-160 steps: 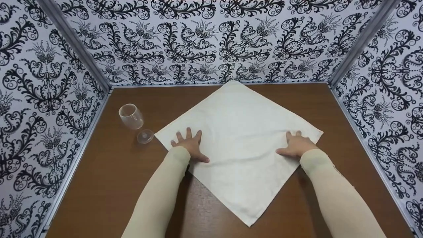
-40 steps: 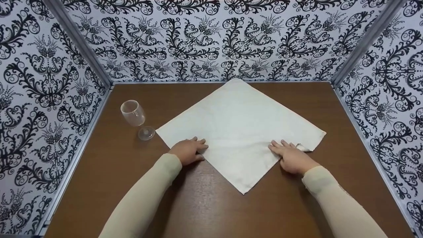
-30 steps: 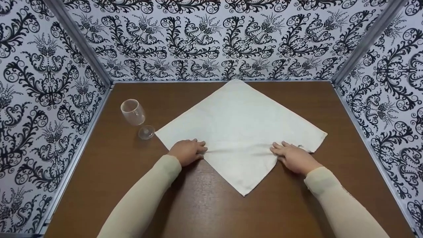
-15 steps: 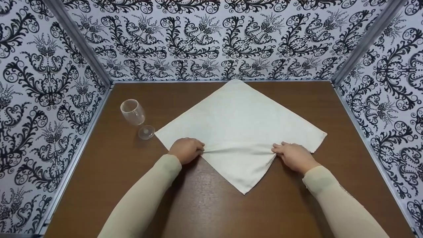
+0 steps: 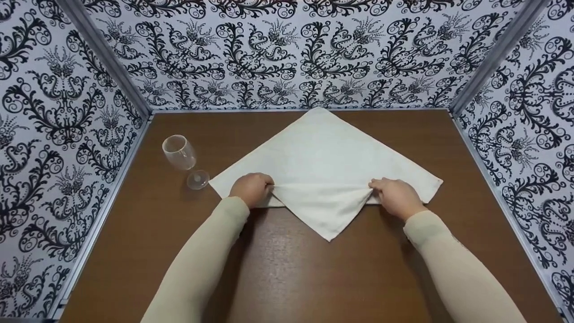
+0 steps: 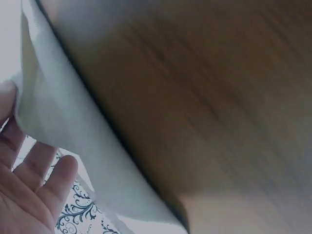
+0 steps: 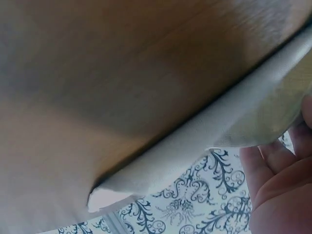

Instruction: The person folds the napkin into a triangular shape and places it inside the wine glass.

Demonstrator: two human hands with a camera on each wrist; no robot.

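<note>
A white cloth napkin (image 5: pixel 327 148) lies like a diamond on the brown table, its far corner near the back wall. Across its near part, my left hand (image 5: pixel 252 189) and right hand (image 5: pixel 397 196) each pinch the fabric between thumb and fingers, raising a ridge between them. The near corner hangs forward over the table, and a straight folded edge shows beneath it. In the left wrist view the cloth (image 6: pixel 73 122) is lifted at the fingertips (image 6: pixel 7 97); in the right wrist view my right hand (image 7: pixel 282 180) likewise holds the lifted cloth (image 7: pixel 258 117).
A clear stemmed glass (image 5: pixel 180 154) stands on the table (image 5: pixel 287 282) left of the napkin, its foot close to the napkin's left corner. Patterned black-and-white walls (image 5: pixel 287 54) with grey metal posts enclose the table at the back and both sides.
My hands first lay spread on the flat napkin, then moved to its near edges and gripped it. In the last half second both lifted the fabric and moved away from me, drawing the near corner along.
</note>
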